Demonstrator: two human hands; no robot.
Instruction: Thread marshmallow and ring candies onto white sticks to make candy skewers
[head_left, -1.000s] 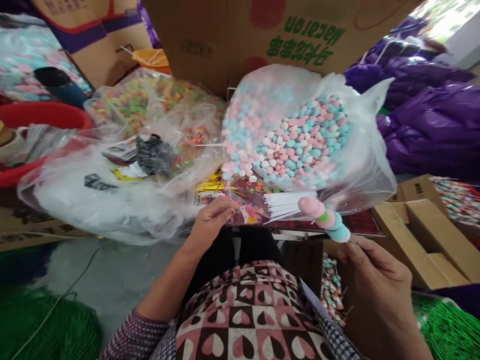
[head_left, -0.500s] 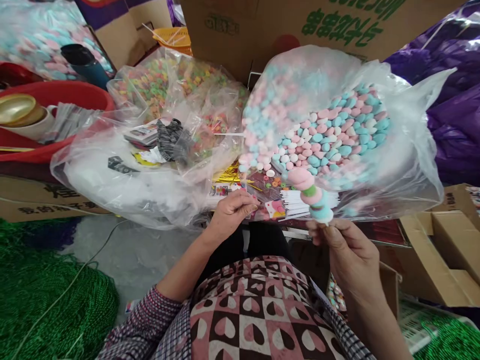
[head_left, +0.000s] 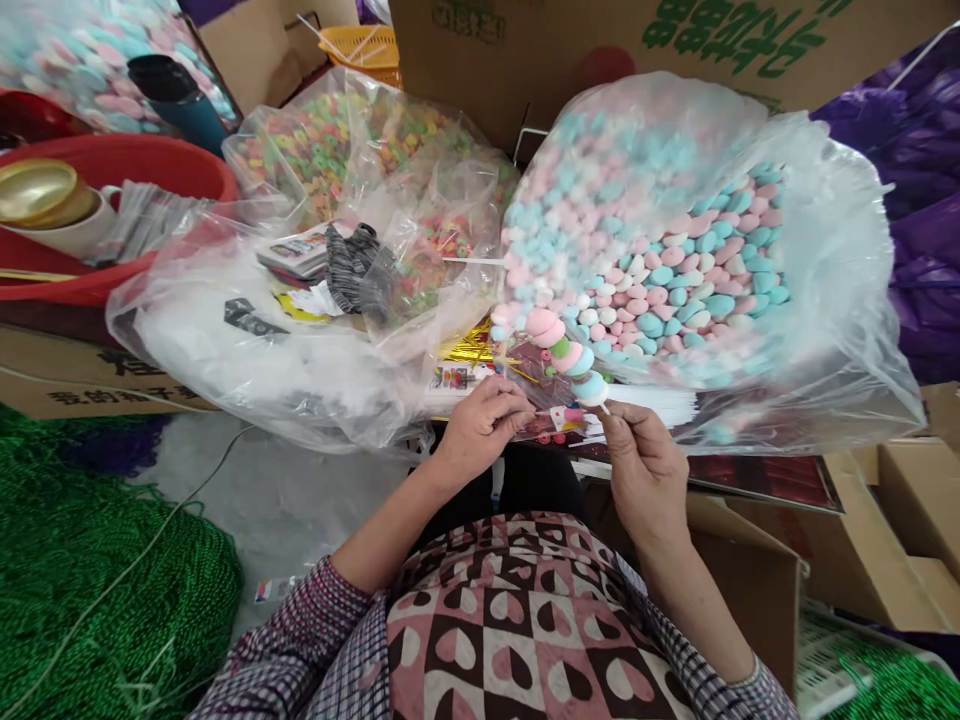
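Candy stick (head_left: 580,362), 1 pc: marshmallows in pink, white & blue, plus a green pc, threaded in a row; tilted, top twd upper l.; held over the front edge of the table (head_left: 757,480), approx. centre.
R hand (head_left: 649,465): thumb & fingers closed in a pinch on the bare stick end, just below the bottom marshmallow.
Small bag (head_left: 564,418), 1 pc: clear w/ pink print, just below & l. of the stick end.
L hand (head_left: 480,425): fingertips pinched tog. on l. end of small bag; rest of fingers curled.
White sticks (head_left: 679,405), qty. unclear: near R hand, partly hidden.
Gold ties (head_left: 469,343): bunch, beyond L hand.
Marshmallows (head_left: 697,290): loose, in lg. clear sack (head_left: 840,250), r. of centre.
Gummy rings (head_left: 315,150): bagged, back l.
Cards (head_left: 296,252): stack, on clear plastic.
Red tub (head_left: 217,180), far l.: w/ gold bowl (head_left: 41,190).
Flask (head_left: 176,105): dk. blue, behind tub.
Green cord (head_left: 135,580): lg. heap, lower l.
Apron (head_left: 517,620): heart check, worn by the person.
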